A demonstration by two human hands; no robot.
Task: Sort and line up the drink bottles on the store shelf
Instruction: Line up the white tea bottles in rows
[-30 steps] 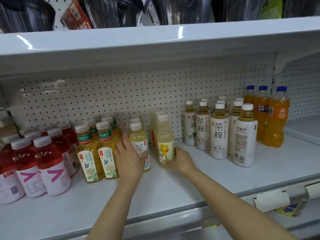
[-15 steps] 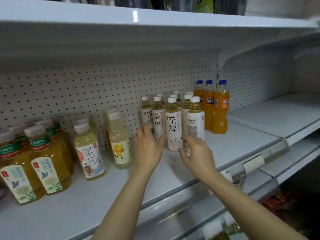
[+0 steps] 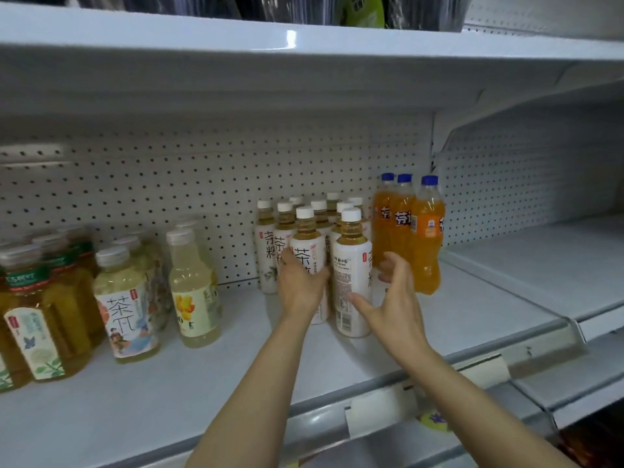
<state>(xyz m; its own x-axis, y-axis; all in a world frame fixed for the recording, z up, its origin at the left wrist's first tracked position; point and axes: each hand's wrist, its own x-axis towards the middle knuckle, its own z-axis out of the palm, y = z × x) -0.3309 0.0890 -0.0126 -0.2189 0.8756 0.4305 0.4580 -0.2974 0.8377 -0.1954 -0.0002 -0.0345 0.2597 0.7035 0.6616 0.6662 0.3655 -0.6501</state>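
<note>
Fingers of the left hand (image 3: 301,286) wrap the lower body of the front-left white-label tea bottle (image 3: 306,255); thumb side hidden, so the grip reads as curled round it. Right hand (image 3: 391,298): fingers spread and loosely bent, thumb tip touching the low front of the front-right tea bottle (image 3: 352,275), the other fingers reaching round its right flank, not clearly closed on it.

Both bottles stand upright at the front of the white-label cluster (image 3: 324,214), mid-shelf. The right-hand one shows its barcode and small print to the front, while its neighbours show large characters. Judgement: the hands bracket the pair to square them up and turn that label face-out.

Orange soda bottles (image 3: 410,231), three with blue caps, stand just beside the cluster on the right, close to the right hand's fingers; a careless turn could knock them. Pale yellow juice bottle (image 3: 194,288) stands apart to the left, then illustrated-label tea (image 3: 126,305) and green-label bottles (image 3: 37,319). Shelf (image 3: 236,359) front carries a blank price tag (image 3: 378,412). Pegboard backing (image 3: 152,184) behind.
</note>
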